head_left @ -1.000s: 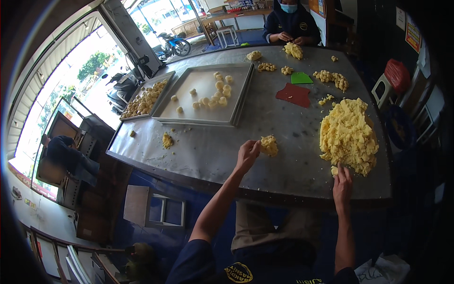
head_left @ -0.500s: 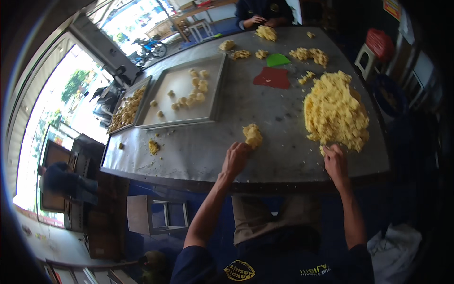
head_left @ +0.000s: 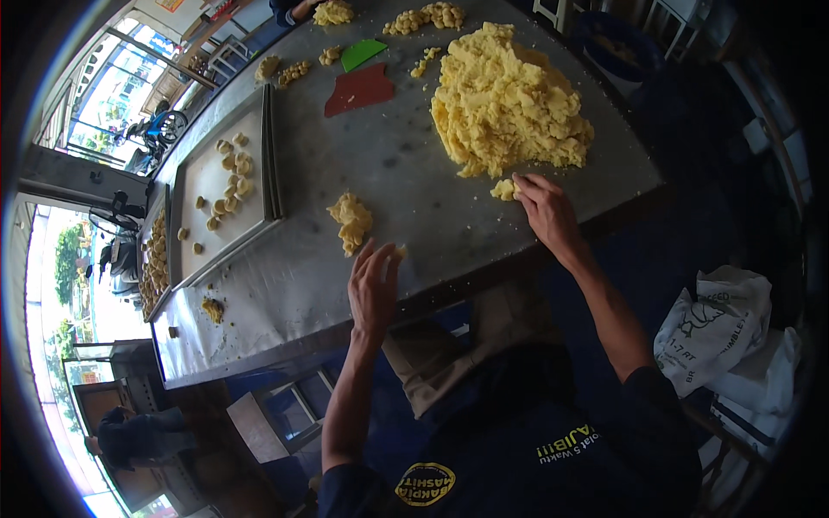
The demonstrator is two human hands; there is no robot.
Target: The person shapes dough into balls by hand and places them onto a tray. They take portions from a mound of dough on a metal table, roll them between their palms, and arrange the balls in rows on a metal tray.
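A large heap of crumbly yellow dough (head_left: 509, 99) lies on the metal table (head_left: 414, 224). At its near edge my right hand (head_left: 548, 214) has its fingertips drawn together on a small lump of yellow dough (head_left: 503, 190), low over the tabletop. Further left, my left hand (head_left: 373, 289) is beside a separate clump of yellow dough (head_left: 351, 223), apart from it. A small yellow bit (head_left: 400, 252), apparently dough, shows between its thumb and bent fingers.
Left of me, a large tray (head_left: 259, 226) carries several round dough balls (head_left: 231, 186); a fuller tray (head_left: 154, 259) sits beyond it. Red (head_left: 359, 90) and green (head_left: 363, 53) flat scrapers lie farther back. Another person's hand (head_left: 302, 9) shows at the far edge. A stool (head_left: 259, 423) stands below.
My view has turned, so the table appears shifted left and tilted. My left hand has come off the separate clump. A small lump now shows apart from the heap at my right fingertips.
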